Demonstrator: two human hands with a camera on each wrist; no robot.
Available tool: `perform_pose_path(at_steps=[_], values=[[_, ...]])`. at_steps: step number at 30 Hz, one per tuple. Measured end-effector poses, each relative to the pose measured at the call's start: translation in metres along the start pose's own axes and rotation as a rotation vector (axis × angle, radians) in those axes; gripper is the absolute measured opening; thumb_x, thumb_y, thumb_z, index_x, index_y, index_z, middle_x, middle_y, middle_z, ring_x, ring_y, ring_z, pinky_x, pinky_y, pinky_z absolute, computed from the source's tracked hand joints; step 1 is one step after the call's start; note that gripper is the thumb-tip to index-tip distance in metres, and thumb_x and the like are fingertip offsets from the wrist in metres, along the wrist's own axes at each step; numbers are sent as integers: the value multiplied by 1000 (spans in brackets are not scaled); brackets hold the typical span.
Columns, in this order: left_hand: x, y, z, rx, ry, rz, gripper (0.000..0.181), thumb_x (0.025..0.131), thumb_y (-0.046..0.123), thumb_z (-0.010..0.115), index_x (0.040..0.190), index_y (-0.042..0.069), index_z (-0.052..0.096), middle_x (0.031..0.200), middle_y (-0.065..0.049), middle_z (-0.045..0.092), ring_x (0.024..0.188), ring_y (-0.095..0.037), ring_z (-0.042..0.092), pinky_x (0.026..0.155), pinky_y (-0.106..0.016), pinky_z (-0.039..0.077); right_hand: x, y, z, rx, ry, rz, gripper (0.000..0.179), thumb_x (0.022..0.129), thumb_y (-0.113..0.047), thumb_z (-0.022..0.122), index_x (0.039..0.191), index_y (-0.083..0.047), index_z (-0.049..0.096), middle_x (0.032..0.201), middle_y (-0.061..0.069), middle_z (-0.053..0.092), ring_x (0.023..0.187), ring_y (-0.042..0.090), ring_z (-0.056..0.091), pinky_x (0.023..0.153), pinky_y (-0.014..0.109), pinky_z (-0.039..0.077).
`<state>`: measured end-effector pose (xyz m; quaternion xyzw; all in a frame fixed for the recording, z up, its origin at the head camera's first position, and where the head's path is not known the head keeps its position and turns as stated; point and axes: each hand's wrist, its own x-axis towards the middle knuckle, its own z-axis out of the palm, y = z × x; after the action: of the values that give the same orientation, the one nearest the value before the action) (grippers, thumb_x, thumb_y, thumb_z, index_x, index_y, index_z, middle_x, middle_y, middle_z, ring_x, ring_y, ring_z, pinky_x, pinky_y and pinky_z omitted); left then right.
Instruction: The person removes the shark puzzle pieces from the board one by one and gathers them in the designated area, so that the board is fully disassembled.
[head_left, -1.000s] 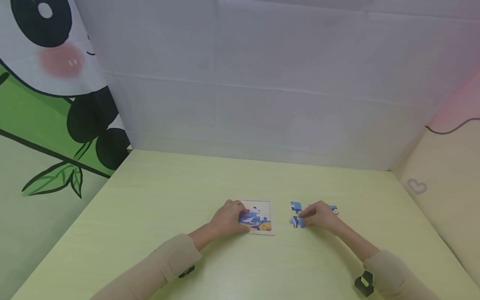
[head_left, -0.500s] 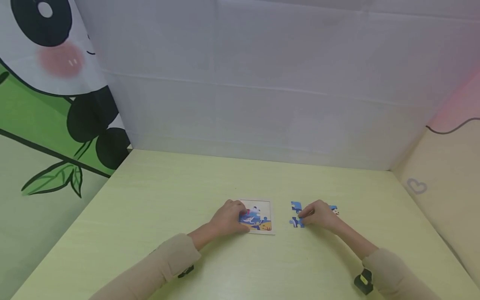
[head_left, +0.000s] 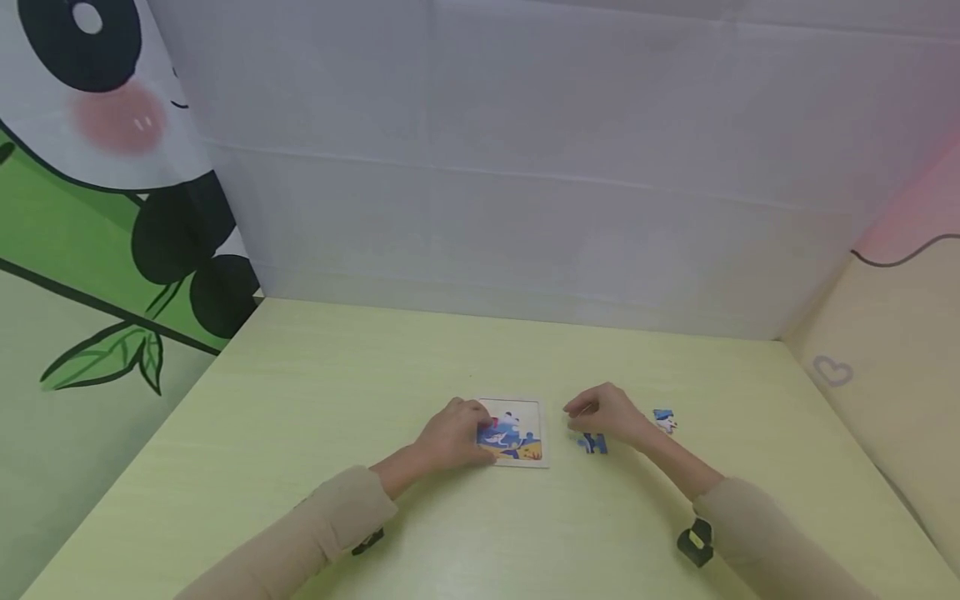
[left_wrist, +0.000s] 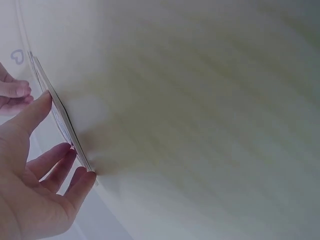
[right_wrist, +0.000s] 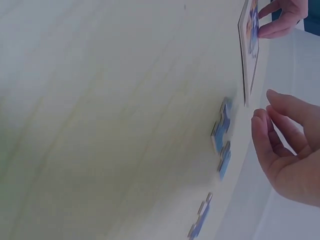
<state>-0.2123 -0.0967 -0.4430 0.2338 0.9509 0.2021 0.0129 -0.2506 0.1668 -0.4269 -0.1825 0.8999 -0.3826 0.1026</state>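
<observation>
My left hand [head_left: 453, 437] holds a square jigsaw board [head_left: 545, 458] by its left side. A sea picture partly fills it, with a bare pale strip at the top. Its thumb and fingertips sit along the board's edge in the left wrist view. Right of the board hovers my right hand [head_left: 606, 412], fingers bent. In the right wrist view a gap shows between thumb and fingertips, and no piece is seen there. Just below this hand lies a blue jigsaw piece [head_left: 592, 443]. Another piece [right_wrist: 219, 135] shows near it in the right wrist view, hidden from the head view.
A separate blue-and-white jigsaw piece [head_left: 664, 420] lies farther right on the pale yellow table [head_left: 480, 533]. A white sheet [head_left: 525, 167] rises along the table's back edge. Printed panels stand at both sides.
My right hand has moved left and slightly away from me, off the lower piece. The piece at the right now shows fully. My left hand stays on the board.
</observation>
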Motion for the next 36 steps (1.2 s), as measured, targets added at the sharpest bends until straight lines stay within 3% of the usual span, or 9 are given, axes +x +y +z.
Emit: perform_pose_path(at_steps=[5,17,36], values=[[-1,1,-1,-9,-2,6,46,65,27,79,101,2,67,105,-8,61,96,-22,52,84,-34,45,14,-14,17,12,-12,-60,20,75,-7,71,93,0,69,87,8,69,73,14,61,66,24,50],[-1,0,-4,-10,-12,29,46,67,27,78,103,1,67,106,-8,62,99,-23,53,85,-35,46,38,-32,48,38,-65,-45,24,74,-10,73,97,-3,69,88,4,68,74,11,59,67,23,50],[0,-3,-6,-53,-24,50,45,68,27,77,102,0,67,107,-9,62,105,-25,52,91,-38,42,47,-33,59,9,-97,39,22,74,-6,73,95,-5,70,86,2,68,70,11,56,65,23,49]])
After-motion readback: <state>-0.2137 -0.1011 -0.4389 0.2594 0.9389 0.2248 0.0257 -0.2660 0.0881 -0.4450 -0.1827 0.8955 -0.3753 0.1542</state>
